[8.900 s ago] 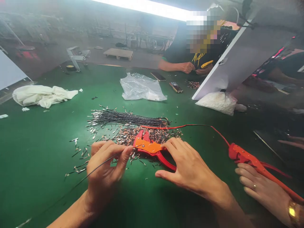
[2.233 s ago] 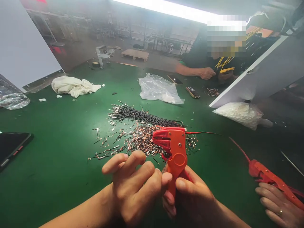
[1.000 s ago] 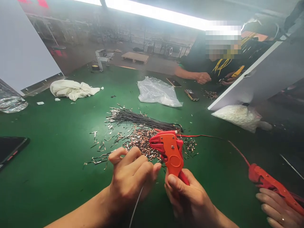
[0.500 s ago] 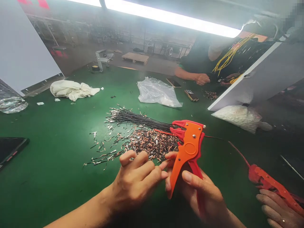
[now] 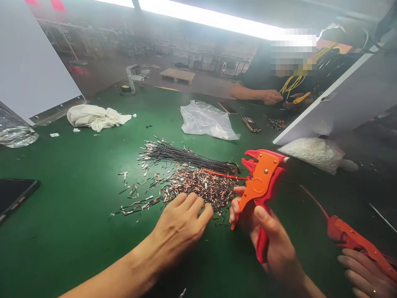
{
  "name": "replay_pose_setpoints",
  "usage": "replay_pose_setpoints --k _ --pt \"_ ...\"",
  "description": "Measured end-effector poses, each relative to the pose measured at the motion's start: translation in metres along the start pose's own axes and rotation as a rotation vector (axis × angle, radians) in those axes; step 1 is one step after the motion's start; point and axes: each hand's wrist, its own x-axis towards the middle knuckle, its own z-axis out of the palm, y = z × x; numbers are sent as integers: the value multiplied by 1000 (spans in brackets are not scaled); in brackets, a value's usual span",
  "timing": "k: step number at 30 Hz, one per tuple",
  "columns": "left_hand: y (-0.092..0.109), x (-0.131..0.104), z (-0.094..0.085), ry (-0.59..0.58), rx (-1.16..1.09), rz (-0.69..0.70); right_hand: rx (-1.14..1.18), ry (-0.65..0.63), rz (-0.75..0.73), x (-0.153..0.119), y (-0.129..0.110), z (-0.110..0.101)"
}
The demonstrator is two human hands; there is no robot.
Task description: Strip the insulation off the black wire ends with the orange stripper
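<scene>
My right hand (image 5: 276,242) is wrapped round an orange and red wire stripper (image 5: 259,184), held upright with its jaws pointing left. A thin red strip (image 5: 225,175) runs leftward from behind the tool. My left hand (image 5: 184,219) is at the near side of a pile of cut wire ends (image 5: 201,186), fingers curled down and fingertips hidden. Whatever it pinches, if anything, I cannot make out. Behind the pile lies a bundle of black wires (image 5: 189,157), metal terminals at its left end. Loose scraps (image 5: 136,205) are scattered left of the pile.
A clear plastic bag (image 5: 207,120), a white cloth (image 5: 96,116) and phones (image 5: 251,124) lie farther back. A dark device (image 5: 15,196) sits at left. Across the table, a person's hands (image 5: 273,97) handle yellow wires. A panel (image 5: 325,99) stands right; below appears a seemingly reflected stripper (image 5: 356,240).
My right hand has moved the wire stripper right and slightly up, off the wire bundle's end. My left hand has drawn away from it and turned down by the pile. The person opposite has shifted their hands.
</scene>
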Motion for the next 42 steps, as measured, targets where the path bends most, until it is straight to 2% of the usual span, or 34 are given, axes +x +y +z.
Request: replay_pose_setpoints --k 4,7,11,14,17,19,21,24,26,28,29,33,35,38,42 --pt "9 0 -15 142 -444 -185 -6 28 72 -3 0 7" --pt "20 -2 -21 47 -805 -291 -38 24 140 -9 -5 22" --pt "27 1 -20 -107 -1218 -407 113 -122 251 -17 -15 44" --pt "24 6 -19 -111 -1474 -411 194 -193 284 -16 -21 58" --pt "19 8 -20 -70 -1662 -420 191 -230 232 -9 -24 65" --pt "13 10 -21 -62 -1721 -443 60 -248 161 -4 -25 65" --pt "8 11 -22 -46 -1718 -445 -236 -205 15 1 -27 61" --pt "1 12 -23 36 -1670 -453 -821 -40 -298 4 -26 47" --pt "-2 11 -21 93 -1639 -476 -1051 59 -444 3 -21 35" --pt "-4 10 -18 132 -1620 -505 -1113 143 -475 -2 -12 26" --pt "-6 9 -17 151 -1619 -518 -1151 129 -468 -5 -7 23" --pt "-12 7 -14 212 -1697 -521 -1478 -66 -483 -20 18 24" --pt "-14 6 -13 198 -1736 -541 -1575 -112 -515 -26 27 28" --pt "-15 5 -11 162 -1845 -580 -1623 -147 -513 -31 33 31" --pt "-13 4 -8 203 -2016 -553 -1621 -158 -470 -35 33 31"
